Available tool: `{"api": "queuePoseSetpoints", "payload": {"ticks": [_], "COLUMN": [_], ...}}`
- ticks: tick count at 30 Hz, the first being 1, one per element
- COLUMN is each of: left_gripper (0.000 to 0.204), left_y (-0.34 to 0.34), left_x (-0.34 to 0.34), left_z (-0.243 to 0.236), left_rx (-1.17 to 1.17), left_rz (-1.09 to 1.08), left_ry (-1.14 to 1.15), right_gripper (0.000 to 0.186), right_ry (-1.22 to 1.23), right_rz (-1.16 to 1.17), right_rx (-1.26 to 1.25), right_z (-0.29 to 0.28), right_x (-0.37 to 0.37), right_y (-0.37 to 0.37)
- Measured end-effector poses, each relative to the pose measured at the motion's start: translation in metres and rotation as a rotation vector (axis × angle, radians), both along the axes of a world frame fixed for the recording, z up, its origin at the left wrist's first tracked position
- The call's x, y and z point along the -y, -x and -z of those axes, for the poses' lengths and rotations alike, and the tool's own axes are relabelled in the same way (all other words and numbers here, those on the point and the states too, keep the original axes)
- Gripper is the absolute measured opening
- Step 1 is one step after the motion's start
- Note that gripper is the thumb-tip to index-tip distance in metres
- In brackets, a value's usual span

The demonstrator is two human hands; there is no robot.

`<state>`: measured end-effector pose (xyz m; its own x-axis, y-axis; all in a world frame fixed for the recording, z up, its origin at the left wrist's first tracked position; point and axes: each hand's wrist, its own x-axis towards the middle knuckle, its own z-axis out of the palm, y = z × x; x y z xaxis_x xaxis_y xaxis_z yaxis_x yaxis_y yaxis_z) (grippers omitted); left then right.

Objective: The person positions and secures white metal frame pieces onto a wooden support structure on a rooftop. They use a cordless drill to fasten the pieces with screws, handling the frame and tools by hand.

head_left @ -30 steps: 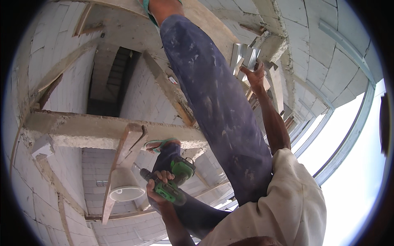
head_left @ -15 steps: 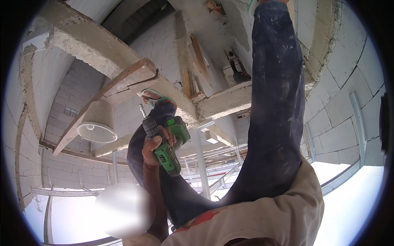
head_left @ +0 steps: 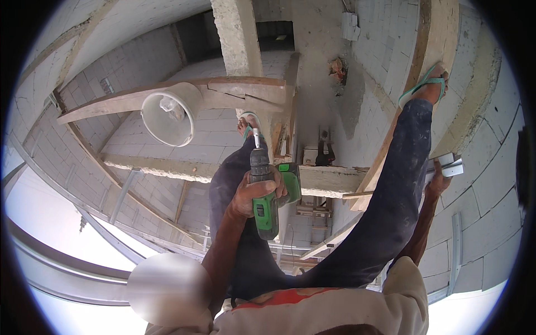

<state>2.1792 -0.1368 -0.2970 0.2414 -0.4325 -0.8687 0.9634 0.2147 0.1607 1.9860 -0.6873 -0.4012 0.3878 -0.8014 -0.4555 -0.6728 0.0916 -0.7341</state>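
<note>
My left hand [head_left: 255, 194] is wrapped around the grip of a green and black cordless drill [head_left: 265, 215]. A silver bit [head_left: 256, 138] in its chuck points away from me. Beyond my right leg, my right hand [head_left: 439, 181] grips a short, shiny metal channel [head_left: 451, 168] beside the block wall. Part of that hand's hold is hidden by the channel. A white bucket [head_left: 192, 106], with small whitish things inside, is by a wooden plank [head_left: 234, 89], to the left of the drill.
My feet, in green-strapped flip-flops, rest apart: one by the concrete beam [head_left: 240, 44], one on a wooden board [head_left: 438, 33]. Far below lies a floor [head_left: 318, 84] with rubble. Grey block walls [head_left: 474, 190] surround me. Metal framing [head_left: 72, 279] runs at the lower left.
The view has swung, and the bucket's inside now shows. My right hand has come into sight at the right with the metal channel. The drill stays in my left hand, now more upright in view.
</note>
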Motion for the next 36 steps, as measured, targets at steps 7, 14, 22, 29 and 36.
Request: {"api": "queuePoseSetpoints", "payload": {"ticks": [7, 14, 22, 29, 36], "left_gripper": [0.031, 0.022, 0.026, 0.031, 0.026], "left_y": [-0.007, -0.007, -0.012, 0.011, 0.069], "left_x": [-0.017, -0.040, -0.082, -0.106, -0.133], "left_z": [-0.043, -0.091, -0.212, -0.302, -0.377], "left_rx": [0.043, 0.202, 0.320, 0.414, 0.569], "left_rz": [-0.091, -0.286, -0.118, -0.292, -0.675], "left_ry": [-0.047, -0.025, -0.098, 0.001, -0.103], "right_gripper": [0.070, 0.079, 0.090, 0.088, 0.088], "right_ry": [0.283, 0.265, 0.301, 0.571, 0.992], "right_rz": [-0.457, -0.854, -1.209, -1.541, -1.904], "right_rx": [-0.033, 0.115, 0.680, 1.110, 1.123], "right_z": [-0.051, -0.146, -0.349, -0.503, -0.497], "right_x": [-0.015, -0.170, -0.371, -0.498, -0.613], "right_y": [-0.189, -0.329, -0.387, -0.475, -0.502]}}
